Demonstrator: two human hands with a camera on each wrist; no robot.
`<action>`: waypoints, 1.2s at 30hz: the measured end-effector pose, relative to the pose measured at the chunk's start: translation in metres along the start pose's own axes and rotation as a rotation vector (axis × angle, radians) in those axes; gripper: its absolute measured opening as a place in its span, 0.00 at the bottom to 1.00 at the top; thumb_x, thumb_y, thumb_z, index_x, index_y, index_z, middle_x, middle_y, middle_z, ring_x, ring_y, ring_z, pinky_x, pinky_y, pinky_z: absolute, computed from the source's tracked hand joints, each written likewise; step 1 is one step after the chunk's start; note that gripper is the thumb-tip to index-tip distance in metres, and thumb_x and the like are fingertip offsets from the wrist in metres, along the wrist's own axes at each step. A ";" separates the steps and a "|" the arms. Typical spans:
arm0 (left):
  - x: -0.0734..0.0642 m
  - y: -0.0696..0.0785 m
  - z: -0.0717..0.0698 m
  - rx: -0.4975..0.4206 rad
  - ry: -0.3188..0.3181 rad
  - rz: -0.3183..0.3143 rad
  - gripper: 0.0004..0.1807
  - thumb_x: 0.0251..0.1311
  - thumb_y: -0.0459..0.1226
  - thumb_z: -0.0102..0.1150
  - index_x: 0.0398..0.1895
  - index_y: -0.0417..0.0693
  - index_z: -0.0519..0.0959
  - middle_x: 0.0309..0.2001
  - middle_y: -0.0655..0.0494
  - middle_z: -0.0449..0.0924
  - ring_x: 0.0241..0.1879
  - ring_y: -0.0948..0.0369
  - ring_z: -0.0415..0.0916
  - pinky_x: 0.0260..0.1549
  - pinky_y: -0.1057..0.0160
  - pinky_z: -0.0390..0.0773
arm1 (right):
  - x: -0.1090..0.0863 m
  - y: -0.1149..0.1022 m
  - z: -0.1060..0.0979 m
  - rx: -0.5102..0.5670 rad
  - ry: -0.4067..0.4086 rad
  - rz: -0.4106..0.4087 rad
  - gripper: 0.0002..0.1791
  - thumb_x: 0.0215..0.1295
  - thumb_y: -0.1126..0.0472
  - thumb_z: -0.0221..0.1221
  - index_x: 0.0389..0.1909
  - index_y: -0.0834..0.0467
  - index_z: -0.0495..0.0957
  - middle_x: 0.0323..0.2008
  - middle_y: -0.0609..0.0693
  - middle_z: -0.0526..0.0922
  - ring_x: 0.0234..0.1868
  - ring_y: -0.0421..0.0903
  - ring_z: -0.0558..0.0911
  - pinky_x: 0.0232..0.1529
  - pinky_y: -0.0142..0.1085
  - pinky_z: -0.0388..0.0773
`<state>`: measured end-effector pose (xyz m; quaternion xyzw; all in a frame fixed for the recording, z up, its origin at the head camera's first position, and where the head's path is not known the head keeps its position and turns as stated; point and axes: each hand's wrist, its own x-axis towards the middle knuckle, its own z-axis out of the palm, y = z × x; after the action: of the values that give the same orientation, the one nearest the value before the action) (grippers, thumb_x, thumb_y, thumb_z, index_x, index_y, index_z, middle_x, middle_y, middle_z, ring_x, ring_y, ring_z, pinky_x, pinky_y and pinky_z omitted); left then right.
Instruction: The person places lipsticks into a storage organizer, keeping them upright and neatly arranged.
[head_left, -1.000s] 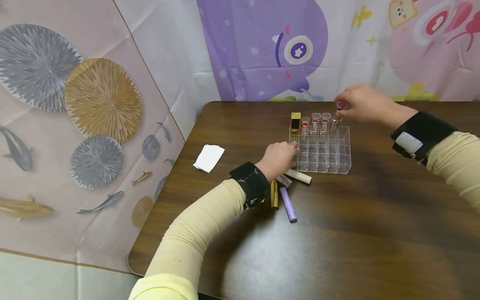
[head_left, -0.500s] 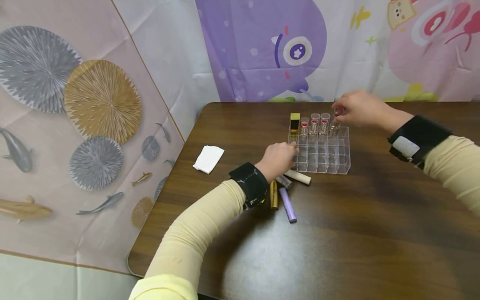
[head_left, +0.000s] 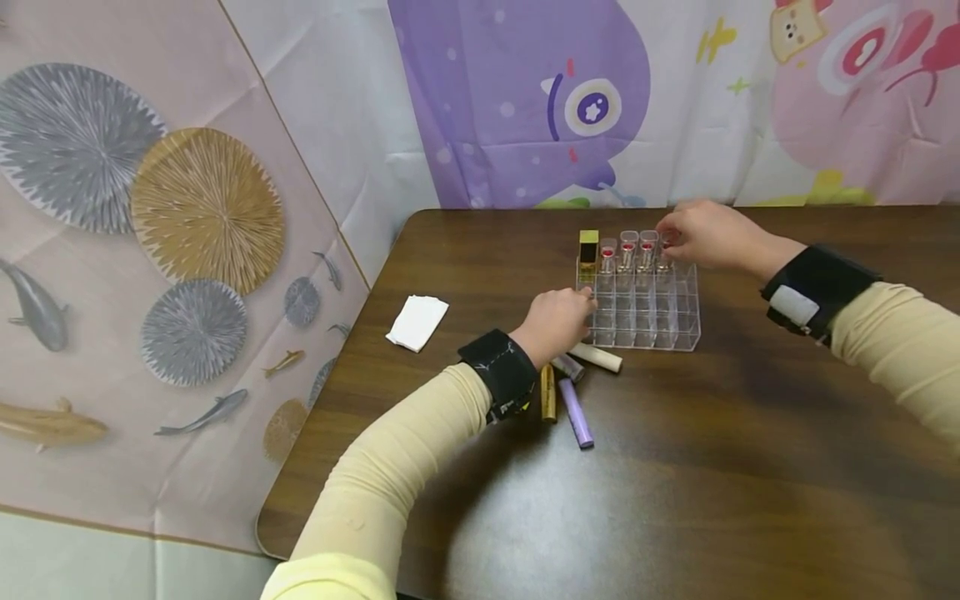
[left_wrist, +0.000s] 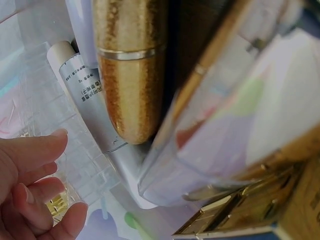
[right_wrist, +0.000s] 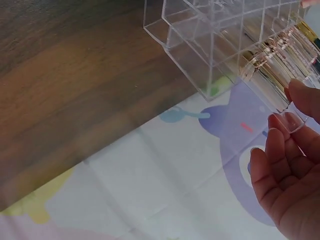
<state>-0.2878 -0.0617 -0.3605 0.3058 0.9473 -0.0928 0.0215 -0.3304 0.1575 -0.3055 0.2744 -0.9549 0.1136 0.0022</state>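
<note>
Right wrist view: main risk is the lipstick [right_wrist: 270, 90] leaning or knocking neighbouring lipsticks [head_left: 628, 252] if the right hand [right_wrist: 295, 185] lets go at a tilt; clear organizer [head_left: 637, 321] could also skid if the left hand [head_left: 553, 321] barely steadies it. Right fingers [right_wrist: 276, 146] pinch the lipstick's clear top, gold body running away from them into the organizer's back row. Left hand's at the organizer's side; grip or mere touch, can't tell.

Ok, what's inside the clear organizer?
Back row of the clear organizer: a gold tube, three lipsticks, another lipstick pinched by the right hand. The left hand hides part of its left side.
</note>
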 end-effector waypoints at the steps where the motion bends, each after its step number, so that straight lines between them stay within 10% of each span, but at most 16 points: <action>1: 0.000 0.000 0.000 0.002 0.005 0.002 0.19 0.60 0.44 0.56 0.55 0.55 0.76 0.62 0.57 0.68 0.41 0.61 0.78 0.33 0.65 0.78 | 0.000 0.000 0.001 -0.002 0.000 0.003 0.19 0.55 0.65 0.59 0.46 0.73 0.75 0.36 0.62 0.77 0.39 0.57 0.77 0.42 0.50 0.72; 10: -0.003 0.001 -0.004 0.005 0.028 0.034 0.19 0.59 0.44 0.56 0.55 0.55 0.76 0.61 0.56 0.69 0.41 0.61 0.79 0.34 0.64 0.78 | -0.008 -0.007 -0.008 -0.043 0.063 -0.006 0.22 0.57 0.64 0.60 0.50 0.72 0.71 0.43 0.67 0.76 0.42 0.60 0.76 0.42 0.51 0.72; 16: -0.004 -0.003 -0.008 -0.007 0.005 0.041 0.19 0.59 0.44 0.56 0.55 0.55 0.76 0.62 0.56 0.69 0.41 0.60 0.79 0.34 0.63 0.78 | -0.024 -0.051 -0.015 -0.073 0.233 -0.188 0.17 0.50 0.68 0.64 0.42 0.71 0.77 0.35 0.62 0.79 0.36 0.57 0.77 0.40 0.49 0.72; 24: 0.002 -0.007 -0.016 -0.026 0.008 0.042 0.14 0.69 0.41 0.42 0.42 0.48 0.79 0.33 0.55 0.81 0.31 0.60 0.78 0.30 0.62 0.78 | -0.048 -0.088 0.041 -0.022 0.158 -0.221 0.10 0.49 0.69 0.64 0.35 0.66 0.80 0.31 0.57 0.81 0.34 0.53 0.78 0.35 0.44 0.76; 36: -0.002 -0.007 -0.015 0.124 -0.012 0.113 0.14 0.59 0.39 0.57 0.48 0.54 0.79 0.46 0.57 0.78 0.42 0.60 0.77 0.37 0.63 0.78 | -0.048 -0.090 0.109 -0.151 0.217 -0.217 0.09 0.46 0.65 0.66 0.17 0.60 0.74 0.19 0.51 0.75 0.22 0.50 0.74 0.20 0.41 0.72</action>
<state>-0.2904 -0.0656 -0.3443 0.3592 0.9208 -0.1516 0.0132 -0.2361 0.0851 -0.3956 0.3611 -0.9196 0.0698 0.1383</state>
